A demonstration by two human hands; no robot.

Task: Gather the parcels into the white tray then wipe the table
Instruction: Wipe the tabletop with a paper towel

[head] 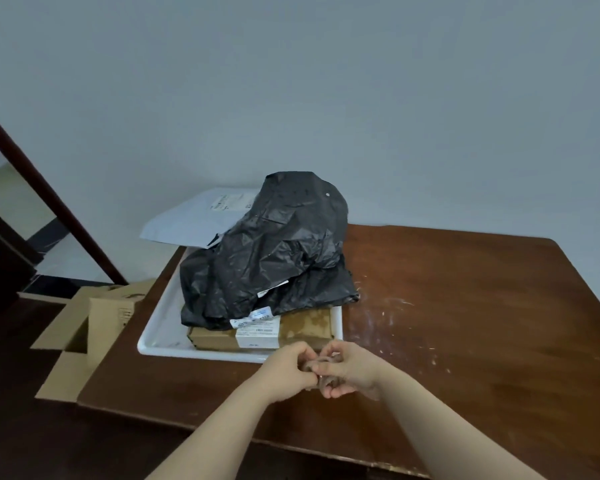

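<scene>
Both forearms reach in from the bottom edge & meet over the table [482, 341], near its front. Left hand [288, 372] & right hand [352, 375] touch fingertip to fingertip, fingers curled, both pinching a small grey-brown cloth [327, 382] bunched btwn them. White tray [160, 344] sits just beyond the hands, on the table's left half. Parcels are piled in it: cardboard box [215, 337] at the front w/ a label, black bags [267, 258] heaped on top, white mailer [191, 220] at the back, overhanging the far rim. White specks [390, 313] dot the wood right of the tray. Open carton [94, 320] stands left of the table.
</scene>
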